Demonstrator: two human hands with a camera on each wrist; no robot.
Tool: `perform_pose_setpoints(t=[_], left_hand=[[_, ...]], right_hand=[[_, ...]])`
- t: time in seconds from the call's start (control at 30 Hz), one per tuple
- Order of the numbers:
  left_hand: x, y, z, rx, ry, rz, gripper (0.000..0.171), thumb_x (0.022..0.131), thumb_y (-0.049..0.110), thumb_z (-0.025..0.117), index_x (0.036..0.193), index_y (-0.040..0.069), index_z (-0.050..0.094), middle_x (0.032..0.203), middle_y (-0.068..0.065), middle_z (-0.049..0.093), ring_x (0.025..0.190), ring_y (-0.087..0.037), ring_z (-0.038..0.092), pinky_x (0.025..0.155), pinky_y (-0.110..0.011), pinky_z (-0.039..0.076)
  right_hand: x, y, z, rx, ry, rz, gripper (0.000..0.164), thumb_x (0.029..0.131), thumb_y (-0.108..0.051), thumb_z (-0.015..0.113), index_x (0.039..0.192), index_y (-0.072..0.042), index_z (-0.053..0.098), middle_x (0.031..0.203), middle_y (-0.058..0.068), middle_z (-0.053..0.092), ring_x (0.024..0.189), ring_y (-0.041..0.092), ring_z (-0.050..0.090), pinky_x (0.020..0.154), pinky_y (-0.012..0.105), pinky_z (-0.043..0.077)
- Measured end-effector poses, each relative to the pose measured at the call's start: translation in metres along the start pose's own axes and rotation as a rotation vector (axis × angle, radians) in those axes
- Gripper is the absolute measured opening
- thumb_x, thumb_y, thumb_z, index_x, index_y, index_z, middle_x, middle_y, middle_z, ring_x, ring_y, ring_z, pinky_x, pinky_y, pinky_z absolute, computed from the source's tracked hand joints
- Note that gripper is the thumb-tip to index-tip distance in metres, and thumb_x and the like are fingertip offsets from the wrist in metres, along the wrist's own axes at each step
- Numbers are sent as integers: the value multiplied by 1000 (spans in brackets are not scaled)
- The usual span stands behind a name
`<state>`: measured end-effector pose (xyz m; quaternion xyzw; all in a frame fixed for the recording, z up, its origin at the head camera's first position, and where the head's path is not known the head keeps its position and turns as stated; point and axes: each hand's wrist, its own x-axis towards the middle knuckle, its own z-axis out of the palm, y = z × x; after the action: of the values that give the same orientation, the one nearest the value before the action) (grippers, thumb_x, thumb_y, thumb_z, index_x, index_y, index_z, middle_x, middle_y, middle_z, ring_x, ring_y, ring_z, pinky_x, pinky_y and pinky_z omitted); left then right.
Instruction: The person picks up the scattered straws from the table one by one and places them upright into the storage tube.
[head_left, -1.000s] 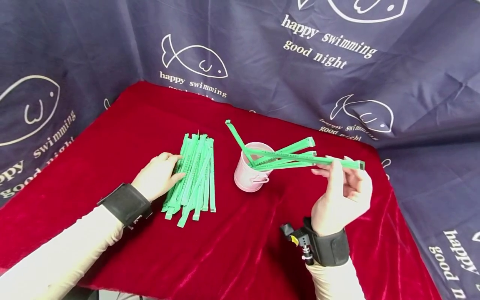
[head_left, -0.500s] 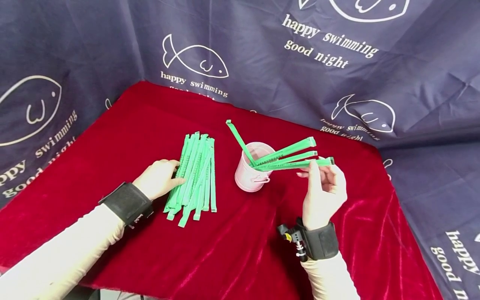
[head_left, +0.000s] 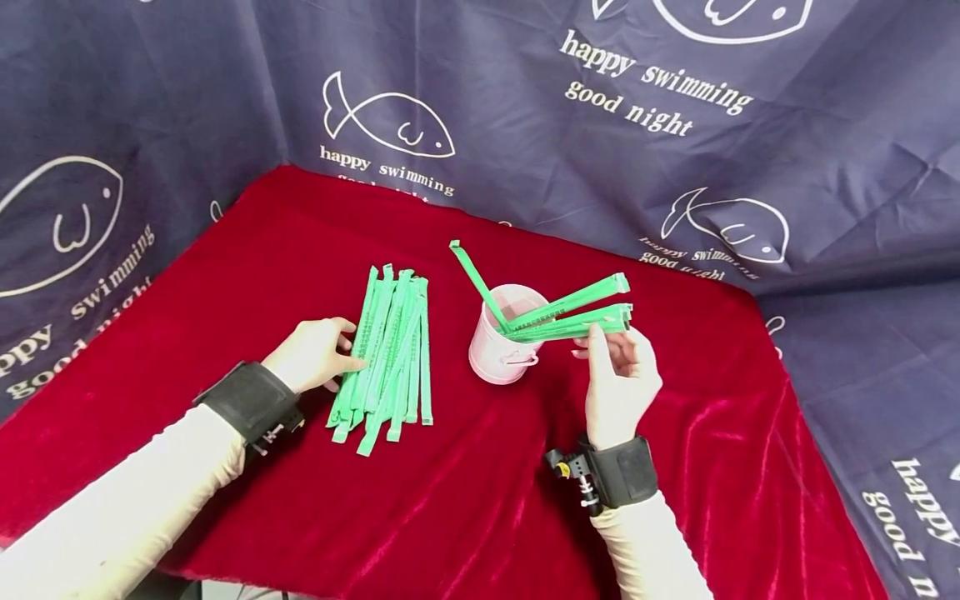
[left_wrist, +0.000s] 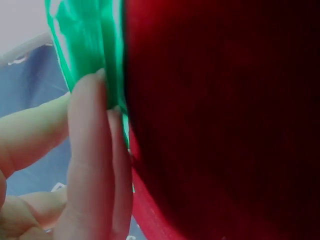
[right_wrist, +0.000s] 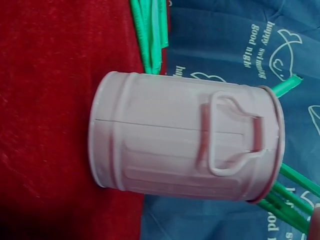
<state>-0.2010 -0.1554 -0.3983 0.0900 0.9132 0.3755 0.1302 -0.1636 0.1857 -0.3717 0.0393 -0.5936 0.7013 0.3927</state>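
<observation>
A pile of green wrapped straws (head_left: 390, 350) lies on the red cloth in the head view. At its left edge rests my left hand (head_left: 311, 354), thumb on the straws and fingers beside them; the left wrist view shows its fingertips against the green wrapping (left_wrist: 92, 45). Right of the pile stands a small pink bucket (head_left: 498, 358), upright, with several wrapped straws (head_left: 573, 296) leaning out of it. My right hand (head_left: 618, 379) pinches the outer end of a straw whose other end is in the bucket. The right wrist view shows the bucket's side handle (right_wrist: 217, 135).
Red velvet cloth (head_left: 450, 500) covers the table. Behind and beside it hangs a dark blue curtain (head_left: 525, 167) printed with white fish and words. Each wrist wears a black strap (head_left: 618, 471) with a small mount.
My right hand has moved left and slightly down, bringing its straw from above the bucket down among the others. My left hand stays at the pile, its fingers shifting slightly along the edge.
</observation>
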Motion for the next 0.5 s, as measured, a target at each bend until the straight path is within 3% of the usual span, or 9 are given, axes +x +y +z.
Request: perform_pose_setpoints(t=[0.27,0.5], left_hand=[[2,-4,-3,-96,-27,-2,54,85,6,72,127,-18,47,96,-26,65,65,-18,71,54,-35,59],[0,-2,-4,-142,-32,-11,59,86,12,74,131,-17,46,100,-26,62,67,-18,71,55,-36,60]], right_hand=[[-1,5,0,13,-43,44,12,87,5,68,96,-2,64,79,0,73,64,12,71,59,24,58],[-1,5,1,77,-23,39,29,84,8,70,102,-7,53,82,4,69,61,17,71,58,29,59]])
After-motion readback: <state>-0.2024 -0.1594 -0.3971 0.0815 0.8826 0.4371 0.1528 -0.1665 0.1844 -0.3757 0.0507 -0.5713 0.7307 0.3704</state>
